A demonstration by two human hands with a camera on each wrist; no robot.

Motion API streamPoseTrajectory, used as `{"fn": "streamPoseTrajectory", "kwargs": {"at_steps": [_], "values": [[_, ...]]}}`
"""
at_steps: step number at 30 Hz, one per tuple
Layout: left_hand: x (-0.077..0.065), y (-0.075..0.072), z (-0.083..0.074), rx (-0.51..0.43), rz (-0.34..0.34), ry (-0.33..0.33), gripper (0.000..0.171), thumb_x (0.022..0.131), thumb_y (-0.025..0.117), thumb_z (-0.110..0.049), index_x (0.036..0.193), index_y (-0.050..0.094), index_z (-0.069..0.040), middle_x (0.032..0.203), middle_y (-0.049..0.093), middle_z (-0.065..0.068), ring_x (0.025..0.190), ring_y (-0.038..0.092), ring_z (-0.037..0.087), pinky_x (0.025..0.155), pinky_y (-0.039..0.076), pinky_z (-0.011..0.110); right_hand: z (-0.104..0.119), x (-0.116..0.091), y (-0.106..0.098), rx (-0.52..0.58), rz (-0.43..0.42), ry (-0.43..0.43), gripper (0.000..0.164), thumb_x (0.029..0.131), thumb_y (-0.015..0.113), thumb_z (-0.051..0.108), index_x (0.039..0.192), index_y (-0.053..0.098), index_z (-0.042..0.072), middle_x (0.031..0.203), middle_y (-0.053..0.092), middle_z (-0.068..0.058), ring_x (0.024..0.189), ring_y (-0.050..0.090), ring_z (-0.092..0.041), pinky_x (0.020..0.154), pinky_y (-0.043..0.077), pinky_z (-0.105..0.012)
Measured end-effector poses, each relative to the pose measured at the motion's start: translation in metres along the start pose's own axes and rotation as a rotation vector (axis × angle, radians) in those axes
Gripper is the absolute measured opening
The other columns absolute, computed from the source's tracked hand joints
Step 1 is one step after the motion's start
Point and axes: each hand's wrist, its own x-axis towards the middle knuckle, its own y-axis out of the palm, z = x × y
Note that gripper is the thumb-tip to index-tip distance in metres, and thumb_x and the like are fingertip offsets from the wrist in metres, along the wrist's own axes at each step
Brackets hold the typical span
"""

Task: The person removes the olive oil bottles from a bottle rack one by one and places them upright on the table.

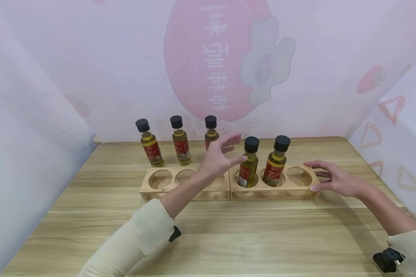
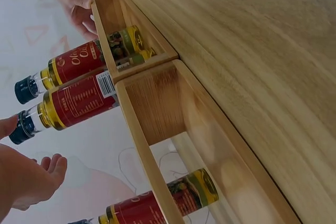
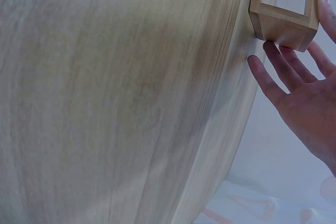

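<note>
Pink-printed backdrop [image 1: 194, 57], red "Olive Oil" label [image 2: 79, 57], left grip [image 1: 218, 158] unclenched, right grip [image 1: 341, 181] around wooden rack [image 1: 274, 194]

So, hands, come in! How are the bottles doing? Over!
Left hand beside a bottle, not gripping it. Right hand holding the end of the right rack. Two bottles in that rack, three behind the left rack. Left hand partly hides one back bottle.

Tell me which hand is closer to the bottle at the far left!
Left. The left hand is to the right of the far-left bottle, with another bottle between them. The right hand is much farther right, holding the end of a wooden rack.
</note>
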Motion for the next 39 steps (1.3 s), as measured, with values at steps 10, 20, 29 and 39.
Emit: {"fn": "streamPoseTrajectory", "kwargs": {"at_steps": [10, 20, 29, 39], "values": [[0.0, 0.013, -0.002, 0.015, 0.096, -0.024, 0.076, 0.089, 0.082, -0.006, 0.155, 0.045, 0.0, 0.148, 0.057, 0.017, 0.142, 0.051, 0.031, 0.121, 0.039, 0.04, -0.001, 0.0, 0.002, -0.004, -0.009, -0.017, 0.069, 0.092, 0.077, 0.003, 0.148, 0.04, -0.012, 0.15, 0.042, -0.035, 0.131, 0.047, -0.059, 0.092, 0.056, -0.021], [0.002, 0.021, -0.004, -0.038, 0.043, -0.047, 0.062, 0.093, 0.078, -0.004, 0.149, 0.052, -0.001, 0.14, 0.064, 0.018, 0.137, 0.057, 0.029, 0.115, 0.046, 0.035, 0.002, 0.0, 0.001, -0.006, -0.003, 0.0, 0.07, 0.093, 0.076, 0.004, 0.149, 0.039, -0.012, 0.15, 0.041, -0.035, 0.132, 0.046, -0.06, 0.096, 0.059, -0.037], [0.01, 0.025, -0.002, -0.091, 0.017, -0.01, 0.052, 0.093, 0.075, 0.004, 0.142, 0.058, 0.004, 0.134, 0.067, 0.024, 0.126, 0.065, 0.032, 0.105, 0.055, 0.031, 0.002, 0.0, 0.001, -0.012, 0.001, 0.001, 0.069, 0.093, 0.076, 0.005, 0.15, 0.039, -0.011, 0.15, 0.042, -0.034, 0.132, 0.047, -0.059, 0.097, 0.059, -0.037], [0.01, 0.025, -0.003, -0.118, 0.008, -0.027, 0.054, 0.092, 0.075, 0.005, 0.143, 0.059, 0.003, 0.135, 0.066, 0.024, 0.125, 0.066, 0.033, 0.103, 0.056, 0.032, 0.001, 0.0, 0.001, -0.009, 0.005, 0.003, 0.07, 0.093, 0.077, 0.005, 0.149, 0.039, -0.011, 0.15, 0.042, -0.035, 0.132, 0.046, -0.06, 0.096, 0.059, -0.03]]}}
